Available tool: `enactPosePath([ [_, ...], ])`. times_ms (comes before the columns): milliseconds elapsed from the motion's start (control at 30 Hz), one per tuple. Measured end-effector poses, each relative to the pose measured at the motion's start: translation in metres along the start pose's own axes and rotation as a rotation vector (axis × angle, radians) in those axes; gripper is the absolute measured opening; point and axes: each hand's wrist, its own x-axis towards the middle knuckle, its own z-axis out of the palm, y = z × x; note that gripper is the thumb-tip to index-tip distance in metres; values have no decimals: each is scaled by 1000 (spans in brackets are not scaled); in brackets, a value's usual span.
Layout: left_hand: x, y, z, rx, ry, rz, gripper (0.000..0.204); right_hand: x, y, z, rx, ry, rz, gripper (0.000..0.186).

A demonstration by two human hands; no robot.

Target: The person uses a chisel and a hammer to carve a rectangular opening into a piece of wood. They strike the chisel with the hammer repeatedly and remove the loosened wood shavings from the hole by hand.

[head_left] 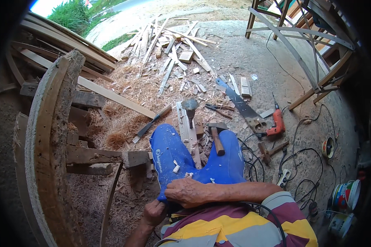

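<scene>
My right hand reaches across my lap, its fingers pinching the cloth of the blue trousers at the left hip. Just below it, my left hand is closed against the same fold; what its fingers hold is hidden. A hammer lies over my right thigh. Between my knees are a pale wooden strip and a tool with a rounded grey head. Left of them rests a wide chisel with a wooden handle. Pliers lie beyond my right knee.
To the right are a handsaw, a red drill, another hammer, cables and paint tubs. Shavings and offcuts cover the floor ahead. A curved timber frame stands close on the left; wooden furniture frames stand back right.
</scene>
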Motion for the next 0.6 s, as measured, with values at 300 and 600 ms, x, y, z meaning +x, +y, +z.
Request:
enactPosePath([
  [300,15,-26,23,-330,87,-91,36,-8,3,-3,4,-53,54,15],
  [600,93,-28,-16,59,-397,-411,25,-32,64,-56,6,170,322,15],
])
